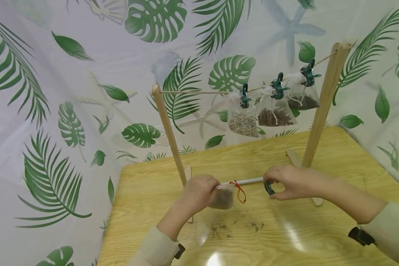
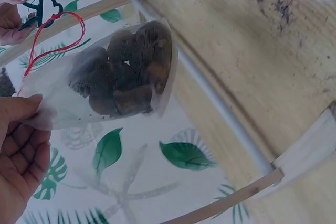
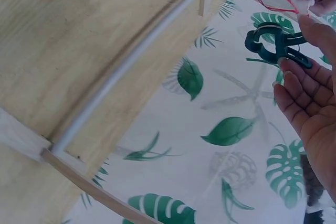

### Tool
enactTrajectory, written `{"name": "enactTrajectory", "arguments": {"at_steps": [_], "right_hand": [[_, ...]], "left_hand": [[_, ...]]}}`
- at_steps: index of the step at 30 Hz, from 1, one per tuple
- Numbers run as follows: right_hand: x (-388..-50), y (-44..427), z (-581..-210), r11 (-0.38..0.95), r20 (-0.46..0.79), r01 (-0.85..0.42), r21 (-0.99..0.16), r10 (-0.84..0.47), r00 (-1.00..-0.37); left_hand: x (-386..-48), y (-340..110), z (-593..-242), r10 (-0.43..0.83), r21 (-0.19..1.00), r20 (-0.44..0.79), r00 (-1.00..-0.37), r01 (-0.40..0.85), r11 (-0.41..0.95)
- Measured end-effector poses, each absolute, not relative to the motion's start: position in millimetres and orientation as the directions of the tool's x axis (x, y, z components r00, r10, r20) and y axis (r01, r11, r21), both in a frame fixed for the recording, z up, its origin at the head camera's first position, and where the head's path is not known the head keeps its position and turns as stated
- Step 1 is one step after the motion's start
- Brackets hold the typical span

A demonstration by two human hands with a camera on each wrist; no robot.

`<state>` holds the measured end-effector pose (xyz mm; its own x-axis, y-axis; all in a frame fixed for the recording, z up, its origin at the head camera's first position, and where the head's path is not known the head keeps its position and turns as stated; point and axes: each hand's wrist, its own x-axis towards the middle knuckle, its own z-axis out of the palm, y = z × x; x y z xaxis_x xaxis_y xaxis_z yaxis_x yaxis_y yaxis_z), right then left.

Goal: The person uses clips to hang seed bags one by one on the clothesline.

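Note:
My left hand point(image 1: 199, 192) pinches the gathered top of a sheer mesh bag point(image 2: 121, 74). Dark brown, rounded pieces show through the mesh, and a red drawstring point(image 1: 241, 194) loops out from the bag's neck. To the right, my right hand point(image 1: 294, 183) holds a dark green plastic clip point(image 3: 275, 44) between thumb and fingers. Clip and bag are apart, both above the table. Behind them a twine line point(image 1: 199, 92) runs between two wooden posts. Three filled mesh bags point(image 1: 242, 123) hang from it near its right end, each under a green clip point(image 1: 245, 96).
The left post point(image 1: 169, 131) and right post point(image 1: 326, 107) stand on wooden feet, joined low down by a pale rod point(image 1: 249, 181). Dark crumbs point(image 1: 217, 229) are scattered on the wooden table point(image 1: 146, 199). A leaf-patterned cloth point(image 1: 86, 133) covers the wall behind.

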<state>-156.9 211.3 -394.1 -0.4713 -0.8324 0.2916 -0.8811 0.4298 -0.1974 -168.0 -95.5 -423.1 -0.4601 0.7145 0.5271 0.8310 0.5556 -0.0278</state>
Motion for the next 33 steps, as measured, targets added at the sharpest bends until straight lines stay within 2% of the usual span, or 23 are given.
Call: {"name": "enactTrajectory", "arguments": {"at_steps": [4, 7, 12, 17, 21, 27, 33], "right_hand": [[-161, 213, -381, 0.381, 0.402, -0.919, -0.100, -0.829, -0.388], [-164, 211, -369, 0.356, 0.457, -0.931, -0.083, -0.816, -0.353], [-167, 203, -350, 0.331, 0.518, -0.941, -0.071, -0.794, -0.318], [-173, 191, -328, 0.271, 0.563, -0.963, -0.014, -0.793, -0.231], [-180, 186, -309, 0.254, 0.592, -0.967, 0.016, -0.782, -0.195], [-191, 182, -281, 0.251, 0.641, -0.965, 0.070, -0.753, -0.149], [-200, 171, -255, 0.243, 0.677, -0.965, 0.097, -0.727, -0.115]], "left_hand": [[-169, -101, -412, 0.669, -0.098, 0.641, -0.376, 0.824, 0.557], [-173, -105, -400, 0.654, -0.134, 0.684, -0.324, 0.825, 0.548], [-179, -109, -383, 0.605, -0.129, 0.747, -0.275, 0.833, 0.538], [-186, -109, -370, 0.521, -0.118, 0.826, -0.218, 0.835, 0.537], [-191, -105, -361, 0.467, -0.130, 0.867, -0.171, 0.828, 0.545], [-201, -101, -345, 0.402, -0.144, 0.906, -0.130, 0.800, 0.583], [-207, -99, -327, 0.331, -0.125, 0.935, -0.127, 0.757, 0.641]]}}
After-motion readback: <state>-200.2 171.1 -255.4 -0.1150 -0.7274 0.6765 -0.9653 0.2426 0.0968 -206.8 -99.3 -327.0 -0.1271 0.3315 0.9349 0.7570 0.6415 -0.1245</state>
